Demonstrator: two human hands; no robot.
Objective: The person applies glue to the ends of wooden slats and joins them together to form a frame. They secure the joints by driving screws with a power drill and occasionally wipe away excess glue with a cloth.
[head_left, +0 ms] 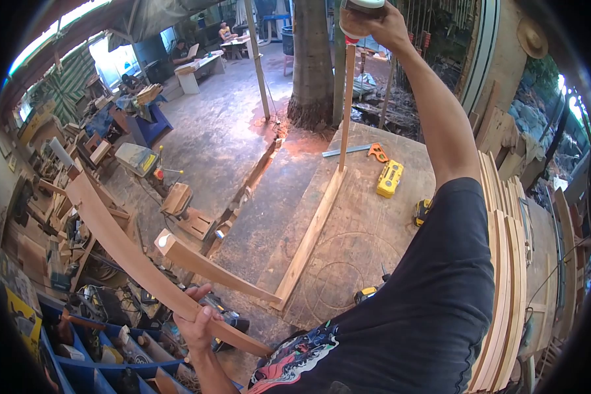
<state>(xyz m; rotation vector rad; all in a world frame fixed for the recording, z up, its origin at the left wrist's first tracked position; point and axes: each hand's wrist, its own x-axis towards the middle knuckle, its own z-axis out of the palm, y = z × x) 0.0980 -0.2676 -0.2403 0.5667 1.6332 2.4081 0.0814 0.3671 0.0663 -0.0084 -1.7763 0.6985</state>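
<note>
My left hand (200,323) is wrapped round a long, slightly curved wooden board (134,256), which slants up to the left. At the top, my right hand (381,27) holds a bottle (356,25) with a red tip, tilted down against the top end of an upright wooden post (347,108). That post rises from the far end of a wooden rail (310,240) lying on the workbench (374,249). From the rail's near end another post (210,268) stands up, with a white blob (163,241) on its end.
An orange-handled square (377,152), a yellow case (389,178) and yellow-black power tools (365,294) lie on the bench. Long wood strips (505,289) are stacked at right. Blue compartments (105,368) with tools stand lower left. Seated people (226,33) are far back near a tree trunk (312,65).
</note>
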